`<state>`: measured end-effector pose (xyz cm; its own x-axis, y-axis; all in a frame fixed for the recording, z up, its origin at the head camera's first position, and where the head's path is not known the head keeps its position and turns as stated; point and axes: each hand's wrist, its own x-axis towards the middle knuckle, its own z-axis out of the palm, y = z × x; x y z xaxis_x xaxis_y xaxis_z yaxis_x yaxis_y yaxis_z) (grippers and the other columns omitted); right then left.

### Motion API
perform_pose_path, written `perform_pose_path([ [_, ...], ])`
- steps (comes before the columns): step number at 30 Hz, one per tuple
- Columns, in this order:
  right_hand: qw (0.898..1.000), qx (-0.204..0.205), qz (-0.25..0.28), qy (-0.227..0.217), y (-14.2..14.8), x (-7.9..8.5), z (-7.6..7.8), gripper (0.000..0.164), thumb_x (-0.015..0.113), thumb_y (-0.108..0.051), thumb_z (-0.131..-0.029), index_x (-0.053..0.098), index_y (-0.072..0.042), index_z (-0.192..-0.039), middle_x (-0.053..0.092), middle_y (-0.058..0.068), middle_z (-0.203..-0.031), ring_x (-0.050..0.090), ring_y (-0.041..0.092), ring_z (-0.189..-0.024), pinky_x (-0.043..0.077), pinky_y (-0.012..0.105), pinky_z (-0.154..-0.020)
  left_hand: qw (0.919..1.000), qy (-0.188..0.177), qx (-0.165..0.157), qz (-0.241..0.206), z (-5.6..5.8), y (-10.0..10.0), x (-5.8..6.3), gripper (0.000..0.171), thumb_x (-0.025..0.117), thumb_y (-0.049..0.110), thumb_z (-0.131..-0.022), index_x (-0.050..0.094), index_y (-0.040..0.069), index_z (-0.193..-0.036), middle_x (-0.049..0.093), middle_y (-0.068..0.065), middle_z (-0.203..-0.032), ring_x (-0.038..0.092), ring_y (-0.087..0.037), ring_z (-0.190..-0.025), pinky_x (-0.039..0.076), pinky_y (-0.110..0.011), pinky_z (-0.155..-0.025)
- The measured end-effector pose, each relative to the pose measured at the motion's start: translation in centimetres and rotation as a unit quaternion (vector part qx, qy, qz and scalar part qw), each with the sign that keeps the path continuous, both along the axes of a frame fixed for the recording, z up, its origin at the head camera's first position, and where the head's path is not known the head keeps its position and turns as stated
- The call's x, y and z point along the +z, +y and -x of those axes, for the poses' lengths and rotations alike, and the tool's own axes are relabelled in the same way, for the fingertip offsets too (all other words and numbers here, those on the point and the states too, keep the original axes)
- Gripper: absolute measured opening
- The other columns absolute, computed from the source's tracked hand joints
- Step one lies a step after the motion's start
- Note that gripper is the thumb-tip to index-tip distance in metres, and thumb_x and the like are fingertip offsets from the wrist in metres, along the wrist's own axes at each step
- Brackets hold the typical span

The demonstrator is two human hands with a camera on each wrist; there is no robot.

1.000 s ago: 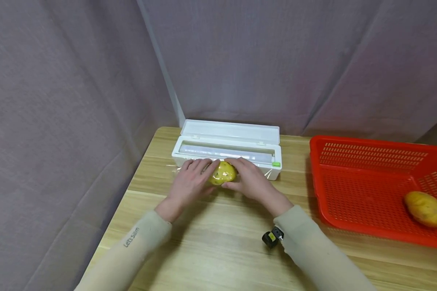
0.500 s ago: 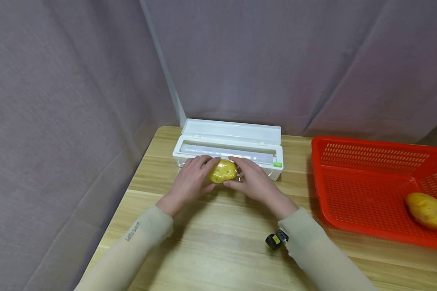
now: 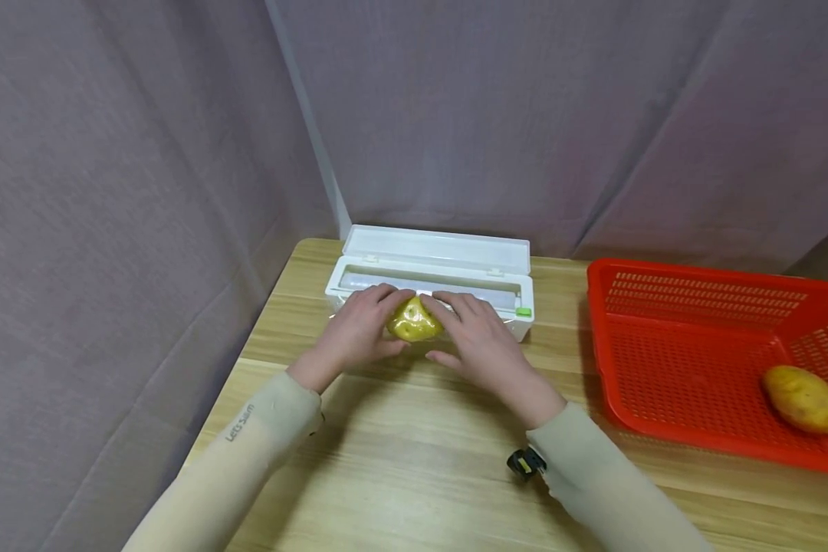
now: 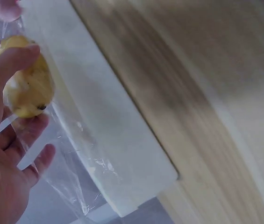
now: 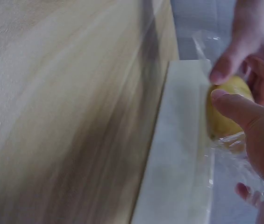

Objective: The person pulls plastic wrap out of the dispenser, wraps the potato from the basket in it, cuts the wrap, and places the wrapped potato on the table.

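While the left hand [image 3: 355, 326] grips a yellow oval potato [image 3: 414, 320] covered in shiny clear plastic film [image 4: 71, 184] at the near long side of a white rectangular box [image 3: 431, 270], the right hand [image 3: 483, 337] touches that potato with its fingertips, thumb apart from it. The box's white lid [image 3: 436, 247] is tipped back along its far side; a pale film roll [image 3: 484, 294] lies inside. Right of the box, on the wood-grain table [image 3: 400, 460], a red slotted plastic basket [image 3: 683, 360] holds a brownish-yellow potato [image 3: 803, 399].

A grey-mauve far curtain [image 3: 483, 123] and a matching left curtain [image 3: 131, 215] enclose a light wood-grain table [image 3: 414, 452], meeting near its far left corner; soft light leaves a pale sheen across the near tabletop.
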<state>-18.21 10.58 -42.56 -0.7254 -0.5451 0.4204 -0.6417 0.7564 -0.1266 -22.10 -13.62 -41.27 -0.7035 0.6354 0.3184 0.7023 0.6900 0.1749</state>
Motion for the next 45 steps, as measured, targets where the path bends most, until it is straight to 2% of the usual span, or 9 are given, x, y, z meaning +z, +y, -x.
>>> perform_pose_path([
  [9,1.000,-0.005,0.005,0.008,-1.0,-1.4,1.8,0.090,0.095,-0.028,-0.083,0.047,-0.007,-0.156,0.058,0.017,-0.143,0.057,0.036,-0.131,0.050,0.053,-0.110,0.9976,-0.069,0.005,-0.009,0.9,-0.2,1.1,0.077,0.095,0.035,-0.078,0.065,0.006,-0.143,0.072,-0.011,-0.126,0.069,-0.030,-0.112,0.055,-0.048,-0.099],
  [16,0.999,0.009,0.037,0.038,-1.2,-1.8,3.0,0.076,0.095,-0.019,-0.081,0.056,-0.006,-0.145,0.062,0.017,-0.132,0.061,0.037,-0.122,0.053,0.053,-0.106,0.9969,-0.077,0.016,0.005,1.0,-0.4,1.3,0.083,0.091,0.042,-0.081,0.060,0.009,-0.150,0.072,-0.011,-0.129,0.063,-0.032,-0.123,0.047,-0.051,-0.110],
  [19,0.998,0.017,0.040,0.053,-1.2,-1.6,3.3,0.073,0.095,-0.019,-0.081,0.058,-0.005,-0.142,0.064,0.017,-0.129,0.063,0.038,-0.119,0.053,0.053,-0.106,0.9984,-0.051,0.021,0.009,0.7,-0.6,1.2,0.088,0.091,0.044,-0.081,0.055,0.011,-0.155,0.068,-0.012,-0.137,0.058,-0.034,-0.133,0.042,-0.054,-0.117],
  [23,0.997,0.024,0.032,0.062,-1.2,-1.2,3.5,0.073,0.096,-0.021,-0.081,0.059,-0.004,-0.141,0.065,0.016,-0.128,0.065,0.036,-0.118,0.056,0.051,-0.102,0.9980,0.046,0.026,0.033,0.0,-0.9,0.5,0.095,0.092,0.049,-0.078,0.051,0.013,-0.157,0.061,-0.010,-0.145,0.053,-0.033,-0.139,0.038,-0.054,-0.121],
  [27,0.998,0.019,0.031,0.052,-1.1,-0.8,3.7,0.071,0.096,-0.021,-0.081,0.061,-0.004,-0.140,0.066,0.015,-0.127,0.065,0.036,-0.116,0.056,0.050,-0.100,0.9816,0.172,0.041,0.073,-0.3,-0.9,-0.9,0.094,0.094,0.051,-0.077,0.053,0.012,-0.152,0.062,-0.008,-0.138,0.058,-0.031,-0.130,0.042,-0.051,-0.116],
  [30,0.998,0.016,0.031,0.045,-1.1,-0.6,3.8,0.071,0.095,-0.022,-0.081,0.062,-0.003,-0.140,0.067,0.015,-0.126,0.066,0.035,-0.115,0.056,0.050,-0.101,0.9691,0.228,0.054,0.077,-0.2,-0.7,-1.9,0.085,0.094,0.045,-0.079,0.057,0.010,-0.147,0.067,-0.008,-0.130,0.062,-0.030,-0.122,0.046,-0.049,-0.111],
  [35,0.998,0.014,0.030,0.045,-1.2,-0.5,3.9,0.070,0.095,-0.023,-0.081,0.063,-0.004,-0.140,0.068,0.015,-0.125,0.067,0.034,-0.113,0.057,0.049,-0.099,0.9658,0.246,0.057,0.059,0.2,-0.4,-2.2,0.073,0.096,0.034,-0.079,0.063,0.008,-0.139,0.071,-0.008,-0.120,0.065,-0.029,-0.115,0.048,-0.048,-0.106],
  [42,1.000,0.001,0.016,0.017,-0.8,-0.5,3.9,0.081,0.097,-0.025,-0.080,0.057,-0.005,-0.147,0.066,0.015,-0.130,0.066,0.035,-0.115,0.056,0.050,-0.098,0.9673,0.243,0.040,0.059,0.6,-0.3,-1.5,0.068,0.094,0.028,-0.078,0.063,0.008,-0.135,0.071,-0.008,-0.119,0.065,-0.029,-0.114,0.049,-0.048,-0.104],
  [45,1.000,-0.001,0.013,0.013,-0.6,-0.3,4.1,0.076,0.095,-0.023,-0.083,0.057,-0.006,-0.147,0.066,0.015,-0.129,0.066,0.034,-0.114,0.056,0.050,-0.098,0.9682,0.241,0.032,0.059,0.8,-0.2,-1.1,0.064,0.092,0.026,-0.079,0.063,0.008,-0.133,0.071,-0.007,-0.119,0.066,-0.029,-0.114,0.049,-0.047,-0.104],
])
